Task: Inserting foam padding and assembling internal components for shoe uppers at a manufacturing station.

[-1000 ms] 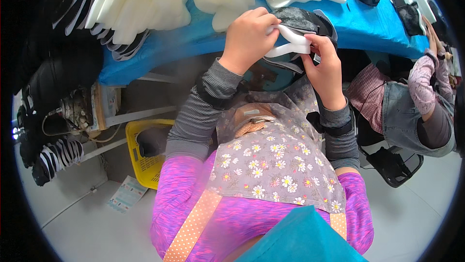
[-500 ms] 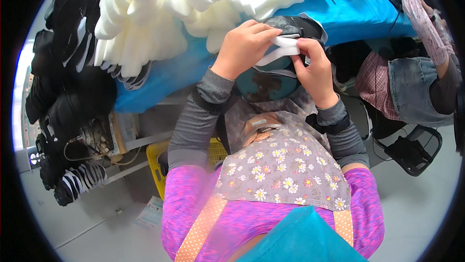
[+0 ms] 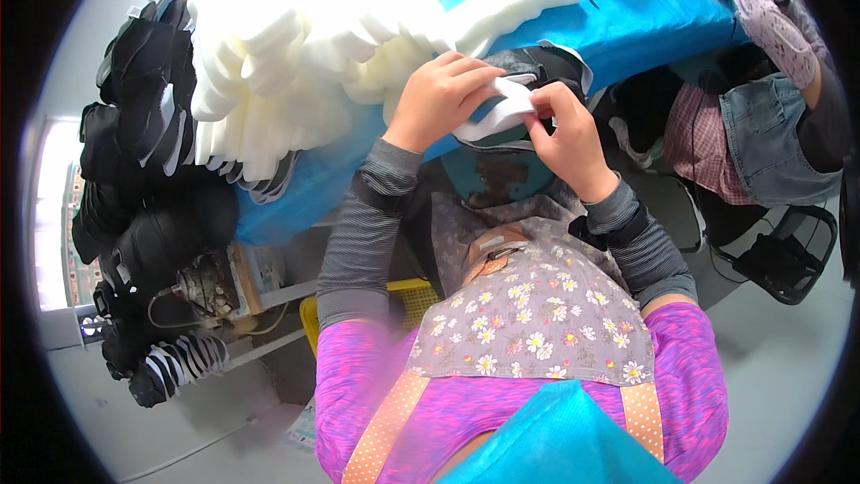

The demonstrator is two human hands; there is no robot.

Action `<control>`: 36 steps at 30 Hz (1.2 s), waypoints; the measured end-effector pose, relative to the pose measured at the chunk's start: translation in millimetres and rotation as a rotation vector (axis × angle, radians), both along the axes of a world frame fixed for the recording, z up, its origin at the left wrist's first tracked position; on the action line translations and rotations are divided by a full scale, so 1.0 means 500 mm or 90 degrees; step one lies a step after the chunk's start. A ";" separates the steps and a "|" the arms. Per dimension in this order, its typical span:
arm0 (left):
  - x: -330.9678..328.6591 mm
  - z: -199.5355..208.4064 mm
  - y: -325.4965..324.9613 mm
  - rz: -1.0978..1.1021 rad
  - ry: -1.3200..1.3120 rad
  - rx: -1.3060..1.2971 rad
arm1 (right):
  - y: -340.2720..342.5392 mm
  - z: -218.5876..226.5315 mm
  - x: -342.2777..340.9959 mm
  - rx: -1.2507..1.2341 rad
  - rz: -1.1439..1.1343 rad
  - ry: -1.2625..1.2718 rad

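Note:
My left hand (image 3: 441,99) pinches one end of a soft white strip (image 3: 502,119), which looks like padding. From the other side, the thumb and fingers of my right hand (image 3: 568,142) close on the strip's bent part. It curves in a loop between the two hands. Right behind and partly under it is a black patterned fabric piece (image 3: 560,63) with a pale edge, perhaps a shoe upper. My fingers hide much of where strip and black piece meet. Below them is a rounded teal surface (image 3: 484,178) with a brown patch.
A pile of white foam pieces (image 3: 269,54) lies on the blue-covered table (image 3: 627,18). Stacked black pieces (image 3: 143,99) hang at the left. A yellow basket (image 3: 412,296) stands underneath. At the right is a co-worker's arm in a pink lacy sleeve (image 3: 770,27), with a black-framed chair (image 3: 788,260) nearby.
The whole view has shifted slightly. Between my hands the white strip has changed from two close layers to a wider loop. Both hands keep their pinch.

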State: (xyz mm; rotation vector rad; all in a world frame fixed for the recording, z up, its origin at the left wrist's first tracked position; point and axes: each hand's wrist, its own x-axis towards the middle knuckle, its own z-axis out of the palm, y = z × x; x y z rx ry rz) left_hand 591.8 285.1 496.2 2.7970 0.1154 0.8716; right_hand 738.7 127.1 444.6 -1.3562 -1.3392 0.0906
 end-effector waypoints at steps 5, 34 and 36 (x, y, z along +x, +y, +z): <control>0.006 0.001 -0.008 0.056 0.035 0.011 | 0.001 -0.001 -0.001 -0.016 0.018 0.000; 0.049 0.015 0.018 0.220 -0.007 -0.161 | 0.011 0.062 0.020 -0.052 0.080 -0.114; 0.055 0.020 0.019 0.216 -0.036 -0.235 | 0.023 0.057 0.029 -0.043 0.060 -0.092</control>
